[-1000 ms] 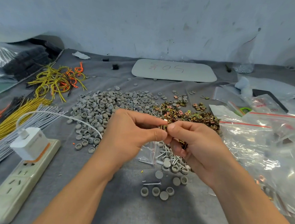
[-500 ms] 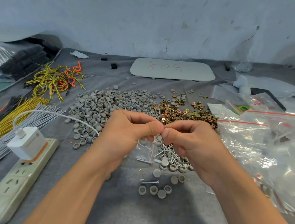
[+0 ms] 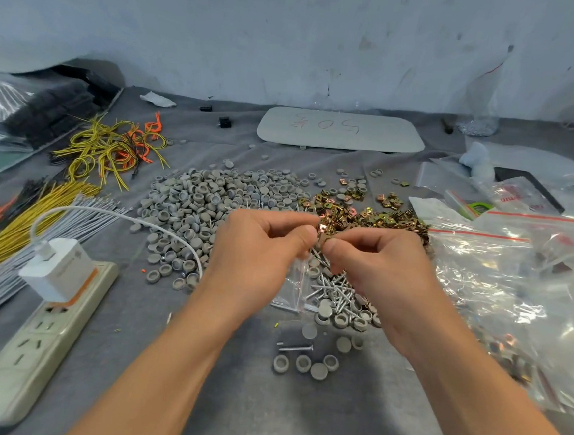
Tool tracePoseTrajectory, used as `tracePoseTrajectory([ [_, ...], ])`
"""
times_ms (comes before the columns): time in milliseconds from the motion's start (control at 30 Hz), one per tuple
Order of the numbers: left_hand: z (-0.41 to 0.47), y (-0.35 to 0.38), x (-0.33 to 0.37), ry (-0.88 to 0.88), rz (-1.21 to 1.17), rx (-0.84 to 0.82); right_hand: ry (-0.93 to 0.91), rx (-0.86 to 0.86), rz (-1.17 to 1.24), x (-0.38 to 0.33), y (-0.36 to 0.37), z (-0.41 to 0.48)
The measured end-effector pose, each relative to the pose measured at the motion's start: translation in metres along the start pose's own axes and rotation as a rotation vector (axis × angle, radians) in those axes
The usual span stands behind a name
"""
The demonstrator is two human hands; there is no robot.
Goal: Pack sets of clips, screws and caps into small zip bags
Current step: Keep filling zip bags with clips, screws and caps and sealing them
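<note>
Parts-packing workshop (loose caps [image 3: 211,204], clips [image 3: 364,216], wire bundles [image 3: 19,241])

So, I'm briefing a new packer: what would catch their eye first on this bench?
At centre the left hand holds a small zip bag that hangs below it, and the right hand meets it, pinching a brass clip at the bag's top. Just behind spread a heap of grey caps and, to its right, a glinting pile of clips. Far left lies a bright tangle of yellow and orange wires.
</note>
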State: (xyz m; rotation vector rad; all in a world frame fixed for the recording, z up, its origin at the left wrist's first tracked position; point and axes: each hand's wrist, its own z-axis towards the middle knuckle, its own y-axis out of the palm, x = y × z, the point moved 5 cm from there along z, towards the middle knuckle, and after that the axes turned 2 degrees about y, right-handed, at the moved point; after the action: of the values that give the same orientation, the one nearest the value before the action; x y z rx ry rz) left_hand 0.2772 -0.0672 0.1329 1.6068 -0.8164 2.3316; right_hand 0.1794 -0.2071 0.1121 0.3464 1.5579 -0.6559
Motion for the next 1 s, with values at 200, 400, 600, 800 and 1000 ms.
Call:
tracePoseTrajectory([
  [200,-0.002,0.022,-0.031,0.133,1.065,-0.655,0.061,0.128,-0.614,0.014,-0.014,0.013],
  [400,0.007,0.031,-0.040,0.170,1.119,-0.493,0.022,0.017,-0.780,0.017,0.000,0.014],
  [600,0.010,0.017,-0.035,0.042,0.830,-0.273,-0.006,0.035,-0.657,0.011,0.005,0.018],
  [800,0.006,0.014,-0.017,0.067,0.499,-0.253,-0.131,-0.106,-0.443,-0.003,0.027,0.015],
  [1000,0.008,0.004,-0.015,0.026,0.414,-0.150,0.076,-0.103,0.156,-0.004,0.024,0.016],
])
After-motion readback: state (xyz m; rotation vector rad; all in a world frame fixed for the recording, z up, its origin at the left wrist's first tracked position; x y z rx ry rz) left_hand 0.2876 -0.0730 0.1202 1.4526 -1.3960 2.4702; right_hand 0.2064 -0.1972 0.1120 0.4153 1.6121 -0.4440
